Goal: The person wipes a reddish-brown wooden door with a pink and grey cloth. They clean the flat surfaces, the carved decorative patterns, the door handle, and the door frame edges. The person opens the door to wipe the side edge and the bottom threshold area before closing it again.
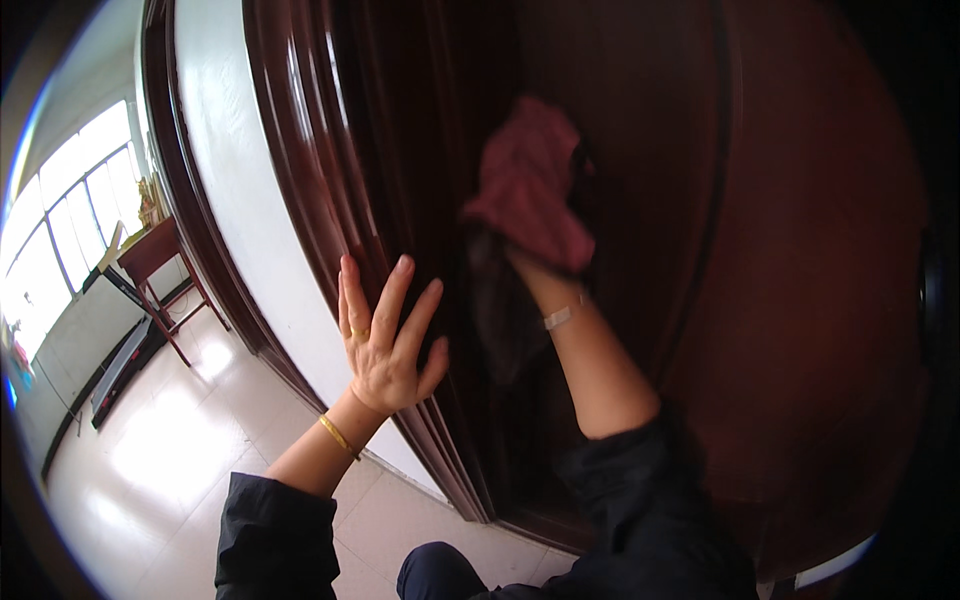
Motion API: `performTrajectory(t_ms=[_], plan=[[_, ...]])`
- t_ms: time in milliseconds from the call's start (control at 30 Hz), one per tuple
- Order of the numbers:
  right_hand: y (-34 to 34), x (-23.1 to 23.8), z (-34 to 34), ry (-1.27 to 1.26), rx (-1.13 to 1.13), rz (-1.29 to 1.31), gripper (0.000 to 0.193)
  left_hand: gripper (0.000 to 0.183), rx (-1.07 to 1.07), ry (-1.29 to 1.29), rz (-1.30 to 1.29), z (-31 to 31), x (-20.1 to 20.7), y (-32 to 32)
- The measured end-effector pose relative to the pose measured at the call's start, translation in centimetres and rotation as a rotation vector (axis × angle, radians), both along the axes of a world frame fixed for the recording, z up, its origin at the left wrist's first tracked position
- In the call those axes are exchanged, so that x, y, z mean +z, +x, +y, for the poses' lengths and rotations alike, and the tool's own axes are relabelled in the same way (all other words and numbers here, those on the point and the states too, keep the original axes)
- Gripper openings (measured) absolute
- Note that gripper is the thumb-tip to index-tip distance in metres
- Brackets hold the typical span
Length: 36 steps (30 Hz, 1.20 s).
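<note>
My left hand [385, 355] rests open, fingers spread, on the glossy dark red-brown door frame [310, 130]. A gold ring and a gold bracelet [340, 437] show on that arm. Farther right and higher, a pink cloth [530, 180] lies against the dark wooden door panel [640, 90]. My right hand [527, 268] holds it; the cloth covers nearly all of the hand, so its fingers are hidden. A pale band [560, 317] circles my right wrist. The cloth is slightly blurred, and a dim reflection shows on the panel below it.
A white wall [230, 170] runs left of the frame, beside another dark doorway trim [200, 200]. Through that opening stand a red-brown table [155, 250], a treadmill-like black machine [125, 365] and a bright barred window [75, 220]. Pale tiles [180, 480] cover the floor.
</note>
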State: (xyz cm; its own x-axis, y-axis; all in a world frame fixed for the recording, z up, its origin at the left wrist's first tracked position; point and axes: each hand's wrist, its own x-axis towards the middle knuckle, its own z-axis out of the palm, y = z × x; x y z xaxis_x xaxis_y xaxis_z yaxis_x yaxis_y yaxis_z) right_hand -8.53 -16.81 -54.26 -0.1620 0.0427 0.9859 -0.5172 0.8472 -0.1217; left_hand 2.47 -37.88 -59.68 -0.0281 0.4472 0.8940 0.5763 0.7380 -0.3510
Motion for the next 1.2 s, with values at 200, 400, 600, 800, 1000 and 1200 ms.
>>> performTrajectory(t_ms=[200,400,600,800,1000,1200], plan=[[-3.1,-1.6,0.6,-0.029,-0.012,0.156,0.042,0.052,0.028,-0.022,0.005,-1.2,-0.2,0.7],[1.8,-21.2,2.9,0.01,-0.038,-0.405,0.043,0.048,-0.002,0.067,0.001,-0.1,1.4,1.0],[6.8,-16.1,5.6,-0.168,0.052,-0.485,0.045,0.049,-0.017,0.082,-0.012,-0.6,2.8,1.2],[11.5,8.6,19.1,-0.138,-0.456,0.198,0.047,0.05,0.013,0.075,-0.045,-2.4,1.5,2.3],[10.7,22.6,21.4,0.058,-1.002,0.387,0.049,0.05,-0.038,0.091,-0.036,-1.2,2.3,1.9],[7.3,9.6,7.6,0.889,-0.366,-0.084,0.061,0.049,-0.057,0.077,-0.078,-2.5,2.6,1.5]])
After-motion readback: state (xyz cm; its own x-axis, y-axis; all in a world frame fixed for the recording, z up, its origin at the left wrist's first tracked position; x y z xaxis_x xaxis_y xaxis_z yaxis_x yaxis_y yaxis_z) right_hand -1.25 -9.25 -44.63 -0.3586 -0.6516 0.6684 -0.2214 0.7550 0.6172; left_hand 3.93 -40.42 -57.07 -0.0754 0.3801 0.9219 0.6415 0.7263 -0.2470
